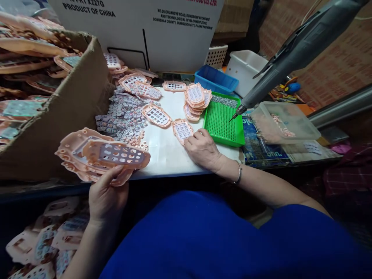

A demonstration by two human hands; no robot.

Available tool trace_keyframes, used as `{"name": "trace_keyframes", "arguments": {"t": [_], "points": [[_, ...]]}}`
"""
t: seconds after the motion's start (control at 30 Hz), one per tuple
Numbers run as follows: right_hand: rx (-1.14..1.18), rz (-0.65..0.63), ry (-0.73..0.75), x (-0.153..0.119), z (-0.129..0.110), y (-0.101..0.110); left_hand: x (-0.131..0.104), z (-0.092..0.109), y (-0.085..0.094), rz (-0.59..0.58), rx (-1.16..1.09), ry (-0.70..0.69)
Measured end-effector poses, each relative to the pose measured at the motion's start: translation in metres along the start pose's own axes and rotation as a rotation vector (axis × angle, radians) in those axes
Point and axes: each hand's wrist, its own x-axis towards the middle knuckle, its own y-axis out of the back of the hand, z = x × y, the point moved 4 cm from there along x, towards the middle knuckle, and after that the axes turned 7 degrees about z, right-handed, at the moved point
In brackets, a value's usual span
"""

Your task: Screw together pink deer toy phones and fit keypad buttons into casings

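Note:
My left hand (pixel 109 190) grips a small stack of pink plastic shells (pixel 101 153) by their lower edge, thumb on top. The upper shell has rows of key holes. On the white tabletop my right hand (pixel 203 149) has its fingers curled at the lower end of a keypad panel (pixel 181 130), a pink frame with white keys; the fingertips partly cover it. Beside it lies another pink keypad frame (pixel 157 115). A pile of small white key pieces (pixel 123 112) spreads to the left, and several panels (pixel 195 96) are stacked behind my right hand.
A cardboard box (pixel 84 81) full of pink shells stands at the left. Right of the stack is a green perforated tray (pixel 223 120) of small screws, under a hanging electric screwdriver (pixel 279 62). A blue bin (pixel 215 79) and a translucent tub (pixel 286 122) sit farther right.

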Motion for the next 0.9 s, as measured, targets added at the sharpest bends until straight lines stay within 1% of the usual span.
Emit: {"name": "trace_keyframes", "arguments": {"t": [0.07, 0.13, 0.23, 0.3, 0.37, 0.47, 0.57, 0.67, 0.77, 0.83, 0.9], "points": [[0.030, -0.014, -0.047, 0.010, 0.004, 0.000, -0.001, -0.003, 0.001, 0.026, 0.007, 0.028], [0.142, 0.009, -0.045, 0.021, 0.004, 0.004, -0.002, -0.007, 0.002, 0.058, 0.011, 0.061], [0.454, 0.116, 0.020, 0.037, -0.008, 0.013, -0.002, -0.013, 0.000, 0.064, 0.019, 0.098], [0.696, 0.194, 0.059, 0.044, -0.021, 0.020, -0.002, -0.015, -0.002, 0.042, 0.012, 0.083], [0.872, 0.215, 0.051, 0.048, -0.032, 0.023, -0.003, -0.016, -0.005, 0.013, -0.006, 0.063], [1.039, 0.138, -0.063, 0.052, -0.043, 0.018, -0.006, -0.020, -0.005, -0.084, -0.005, 0.032], [1.276, 0.059, -0.221, 0.054, -0.045, 0.011, -0.008, -0.025, -0.001, -0.196, 0.028, -0.011], [1.524, 0.001, -0.341, 0.053, -0.044, 0.004, -0.006, -0.029, 0.003, -0.235, -0.039, 0.034], [1.696, -0.061, -0.470, 0.051, -0.047, -0.004, -0.003, -0.027, -0.001, -0.238, -0.173, 0.102], [1.746, -0.043, -0.544, 0.049, -0.052, -0.008, -0.004, -0.027, -0.005, -0.238, -0.216, 0.138], [1.684, 0.038, -0.573, 0.047, -0.057, -0.007, -0.006, -0.031, -0.006, -0.240, -0.220, 0.166]]}}
